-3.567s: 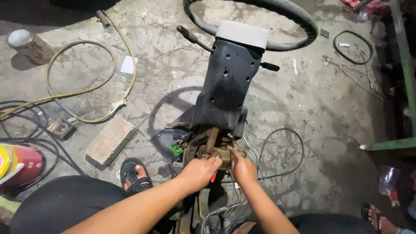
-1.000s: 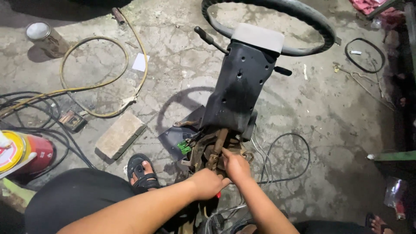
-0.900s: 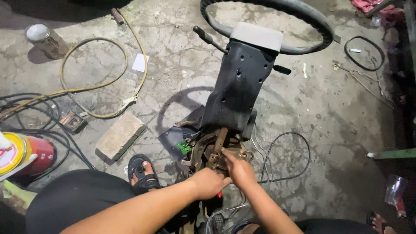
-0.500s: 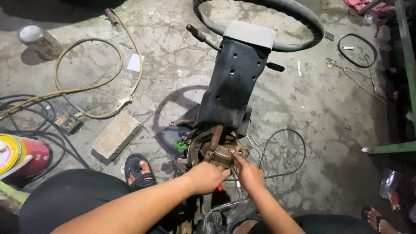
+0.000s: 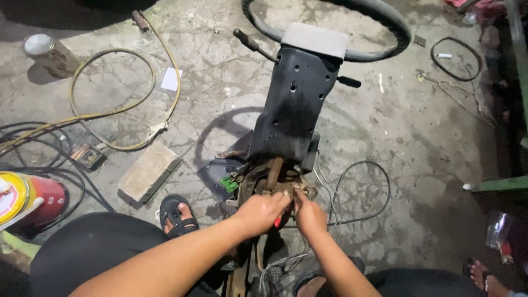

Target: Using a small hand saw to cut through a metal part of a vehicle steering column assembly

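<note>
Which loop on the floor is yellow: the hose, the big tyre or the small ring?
The hose, coiled at left. The tyre and small ring are black.

Left arm: bare, reaching forward from lower left, forearm angled up to the right.
Left hand (image 5: 263,212): curled, knuckles up, fingers closed.
Right hand (image 5: 309,213): close beside left, fingers bent forward, pinching.

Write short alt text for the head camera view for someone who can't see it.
Both bare hands, left hand and right hand, work on the rusty bracket at the base of a black steering column lying on the concrete floor, steering wheel beyond.
</note>
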